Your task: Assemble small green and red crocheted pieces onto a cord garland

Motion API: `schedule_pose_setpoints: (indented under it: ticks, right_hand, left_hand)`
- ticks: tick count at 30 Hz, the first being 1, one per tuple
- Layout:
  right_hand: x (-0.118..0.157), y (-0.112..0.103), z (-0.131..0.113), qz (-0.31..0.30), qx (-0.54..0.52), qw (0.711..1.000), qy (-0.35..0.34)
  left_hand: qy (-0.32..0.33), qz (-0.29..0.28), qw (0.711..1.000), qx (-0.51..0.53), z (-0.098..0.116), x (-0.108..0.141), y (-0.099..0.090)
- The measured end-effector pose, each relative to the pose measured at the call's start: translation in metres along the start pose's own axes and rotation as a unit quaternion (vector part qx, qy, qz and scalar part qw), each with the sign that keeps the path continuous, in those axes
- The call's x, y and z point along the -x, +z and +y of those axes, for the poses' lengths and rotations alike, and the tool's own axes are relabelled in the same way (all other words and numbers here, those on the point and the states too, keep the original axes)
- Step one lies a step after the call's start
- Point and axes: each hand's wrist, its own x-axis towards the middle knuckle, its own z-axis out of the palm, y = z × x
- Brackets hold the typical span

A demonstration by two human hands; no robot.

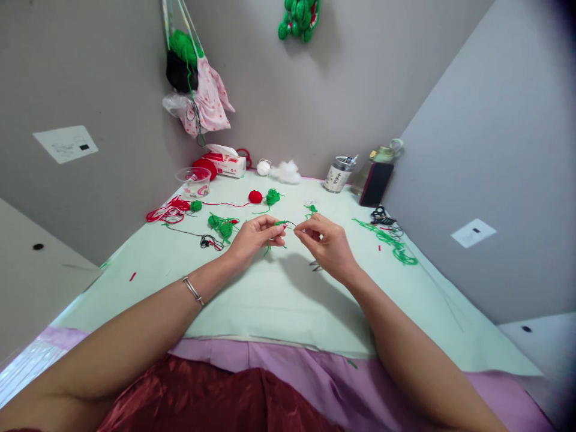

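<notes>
Green piece (281, 222) part-hidden by left fingers (272, 231)

So the counter (252, 312) has this pale minty cover on it, and along the back there's a clear plastic tub (197, 189), a tissue box (230, 166), a small white ball (263, 168), a wad of white fluff (288, 173), a labelled can (336, 178) and a dark phone-like slab (377, 185) propped up at a tilt. Closer in it's pretty much yarn everywhere: loose red strands (168, 211), a red ball (255, 197), a green tangle (220, 225), black thread (207, 242), long green strands (402, 252) over on the right, plus a tiny red snippet (132, 276) way off to the left.
</notes>
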Motion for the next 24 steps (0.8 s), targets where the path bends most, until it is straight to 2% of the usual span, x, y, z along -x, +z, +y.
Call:
schedule_pose_setpoints:
  ticks: [6, 14, 20, 24]
  right_hand:
    - [0.001, 0.0, 0.0, -0.021, 0.026, 0.999, -0.003]
    - [-0.002, -0.007, 0.004, -0.048, 0.054, 0.997, 0.002]
    - [-0.002, -0.012, 0.005, -0.082, 0.039, 0.996, 0.01]
    - [-0.002, -0.011, 0.005, -0.071, 0.027, 0.997, 0.006]
  left_hand:
    - [0.018, 0.003, 0.999, -0.042, 0.001, 0.001, 0.001]
    - [0.015, -0.028, 0.995, -0.09, 0.005, 0.0, -0.003]
    - [-0.005, -0.072, 0.994, -0.086, 0.004, -0.001, -0.006]
    - [-0.014, -0.076, 0.995, -0.064, 0.004, -0.003, -0.007]
